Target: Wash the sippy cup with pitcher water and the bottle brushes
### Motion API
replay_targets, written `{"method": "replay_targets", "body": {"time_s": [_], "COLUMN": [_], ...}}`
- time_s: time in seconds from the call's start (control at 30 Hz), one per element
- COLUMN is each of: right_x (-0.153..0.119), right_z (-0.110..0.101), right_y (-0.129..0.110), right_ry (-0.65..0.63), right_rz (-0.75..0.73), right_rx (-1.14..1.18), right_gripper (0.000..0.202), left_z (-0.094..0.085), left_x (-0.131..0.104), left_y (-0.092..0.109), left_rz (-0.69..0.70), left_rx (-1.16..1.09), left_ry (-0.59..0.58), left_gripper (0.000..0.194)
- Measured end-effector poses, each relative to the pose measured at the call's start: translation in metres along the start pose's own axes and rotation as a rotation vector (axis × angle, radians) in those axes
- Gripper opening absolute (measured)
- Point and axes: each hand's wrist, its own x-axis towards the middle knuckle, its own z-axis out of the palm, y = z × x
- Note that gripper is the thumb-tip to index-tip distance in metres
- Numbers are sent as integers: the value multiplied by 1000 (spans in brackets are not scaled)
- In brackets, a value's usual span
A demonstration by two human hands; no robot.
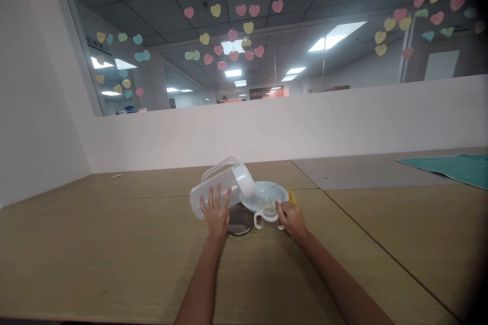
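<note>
My left hand [217, 213] grips a translucent plastic pitcher [219, 192] from the near side, fingers spread along its body. The pitcher is tilted to the right, its white lid [244, 181] over the left rim of a pale blue-white bowl [281, 194]. In front of the bowl stands a small white two-handled cup [270, 219] with a round top. My right hand [293, 219] is closed around its right handle. Between the hands lies a round dark lid or dish [240, 221], partly covered by my left hand. Whether liquid flows from the pitcher, I cannot tell.
A yellow object [292, 197] sits behind my right hand, partly hidden. A teal cloth [453, 167] lies at the far right of the wooden table [114, 254]. Behind the table, a low white wall [183, 137] carries a window with heart-shaped notes.
</note>
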Motion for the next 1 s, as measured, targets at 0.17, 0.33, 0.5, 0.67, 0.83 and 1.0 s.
{"method": "replay_targets", "body": {"time_s": [0.17, 0.33, 0.5, 0.67, 0.83, 1.0], "right_x": [0, 1, 0, 0, -1, -1], "right_z": [-1, -2, -1, 1, 1, 1], "right_y": [-1, -1, 0, 0, 0, 0], "right_ry": [-5, -2, 7, 44, 49, 40], "right_rz": [0, -10, -20, -47, -45, -37], "right_rx": [-9, -20, -30, -33, -25, -23], "right_gripper": [47, 47, 46, 45, 45, 45], "left_z": [0, 0, 3, 7, 7, 6], "left_x": [0, -1, 0, 2, 1, -1], "left_y": [0, 1, 0, -3, -2, 0], "left_rz": [10, -21, -100, -78, 62, 146], "left_rx": [24, 23, -68, -196, -275, -309], "left_ry": [1, 6, 120, 291, 315, 324], "left_gripper": [53, 51, 55, 82, 77, 78]}}
